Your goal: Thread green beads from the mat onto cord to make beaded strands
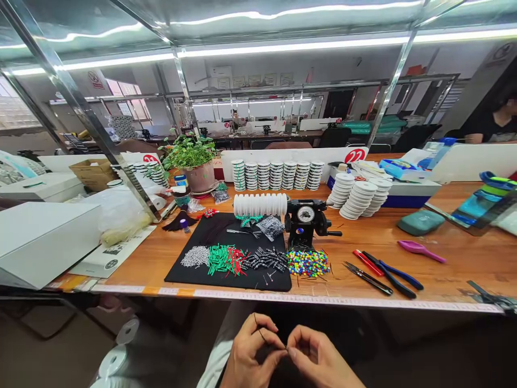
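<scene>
Below the front edge of the table, my left hand pinches a thin dark cord, part of which loops round its fingers. The fingertips of my right hand are pinched together against the left ones, on the same cord; its end is too small to make out. On the black mat above them lie piles of grey pieces, green tubes, red tubes and black pieces. Small multicoloured beads lie at the mat's right edge.
A black hand-crank winder carries a row of white spools. Pliers, tweezers and a pink scoop lie to the right. Stacked spools and a potted plant stand behind. A white box is left.
</scene>
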Motion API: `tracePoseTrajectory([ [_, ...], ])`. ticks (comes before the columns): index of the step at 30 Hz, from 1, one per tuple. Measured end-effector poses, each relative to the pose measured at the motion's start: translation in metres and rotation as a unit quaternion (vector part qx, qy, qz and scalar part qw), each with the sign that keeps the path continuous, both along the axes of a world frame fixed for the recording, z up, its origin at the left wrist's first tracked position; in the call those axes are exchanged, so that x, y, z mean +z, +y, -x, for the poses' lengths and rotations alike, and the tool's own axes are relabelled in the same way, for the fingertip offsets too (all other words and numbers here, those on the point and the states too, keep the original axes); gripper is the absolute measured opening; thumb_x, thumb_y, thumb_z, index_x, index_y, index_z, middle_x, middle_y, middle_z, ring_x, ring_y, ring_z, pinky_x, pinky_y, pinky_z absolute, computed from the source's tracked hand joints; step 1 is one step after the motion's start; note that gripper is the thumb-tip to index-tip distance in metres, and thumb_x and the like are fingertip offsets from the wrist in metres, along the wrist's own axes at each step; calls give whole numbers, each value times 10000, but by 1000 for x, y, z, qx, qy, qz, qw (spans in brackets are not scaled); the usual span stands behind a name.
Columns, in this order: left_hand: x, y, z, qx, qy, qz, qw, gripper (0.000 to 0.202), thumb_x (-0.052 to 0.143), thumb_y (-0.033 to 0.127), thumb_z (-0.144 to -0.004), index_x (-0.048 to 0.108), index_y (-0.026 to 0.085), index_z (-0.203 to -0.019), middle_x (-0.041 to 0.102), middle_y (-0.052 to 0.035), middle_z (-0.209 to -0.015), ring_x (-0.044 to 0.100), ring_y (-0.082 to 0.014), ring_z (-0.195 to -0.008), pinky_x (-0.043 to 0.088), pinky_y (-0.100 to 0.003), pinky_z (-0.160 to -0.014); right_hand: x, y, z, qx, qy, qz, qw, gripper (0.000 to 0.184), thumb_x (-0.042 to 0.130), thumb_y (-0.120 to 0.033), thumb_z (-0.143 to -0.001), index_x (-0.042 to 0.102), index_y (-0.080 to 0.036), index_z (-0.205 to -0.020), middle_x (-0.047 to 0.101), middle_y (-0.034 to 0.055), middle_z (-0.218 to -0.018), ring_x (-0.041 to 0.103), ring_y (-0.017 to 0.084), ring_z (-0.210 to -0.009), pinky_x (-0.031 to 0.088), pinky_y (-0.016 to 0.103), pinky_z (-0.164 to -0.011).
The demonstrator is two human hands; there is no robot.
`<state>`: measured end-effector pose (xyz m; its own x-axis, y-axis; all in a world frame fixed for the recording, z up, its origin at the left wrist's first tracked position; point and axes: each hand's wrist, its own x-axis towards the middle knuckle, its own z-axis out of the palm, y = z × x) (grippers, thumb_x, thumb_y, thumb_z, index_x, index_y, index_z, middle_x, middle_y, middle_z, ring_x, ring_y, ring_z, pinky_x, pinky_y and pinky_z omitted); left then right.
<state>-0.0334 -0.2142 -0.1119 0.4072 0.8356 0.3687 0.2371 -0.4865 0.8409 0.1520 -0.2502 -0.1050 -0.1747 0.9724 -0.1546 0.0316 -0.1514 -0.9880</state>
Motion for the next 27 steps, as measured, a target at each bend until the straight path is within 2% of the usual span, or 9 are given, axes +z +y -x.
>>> tracePoseTrajectory([
  [5,-2,1,1,-6,-7,34,999,35,771,231,-814,758,234,-781,659,-52,-941,658,-203,-883,519,-286,-811,4,-1,-2,5,-45,-26,999,316,604,-467,-828,634,-158,-770,545,16,-706,476,182,-674,381,281,-653],
  [12,4,5,1,-35,-19,106,994,35,744,219,-817,747,201,-787,694,-57,-868,651,-190,-802,509,-263,-746,-12,-5,-5,9,-98,-64,993,257,544,-386,-885,613,-155,-796,531,6,-700,468,166,-656,371,256,-618],
  [17,5,5,1,-38,-13,110,993,58,746,201,-814,739,195,-757,697,-55,-846,654,-190,-798,504,-259,-743,-14,-7,-2,-11,-85,-62,994,249,555,-392,-858,581,-161,-768,483,-13,-678,424,150,-630,342,251,-589],
  [27,0,5,1,-43,10,109,993,61,744,156,-799,739,201,-758,691,-52,-863,657,-185,-801,506,-254,-744,-6,-10,3,-36,-102,-44,993,196,562,-354,-791,527,-182,-705,474,-18,-651,410,143,-616,338,246,-574],
])
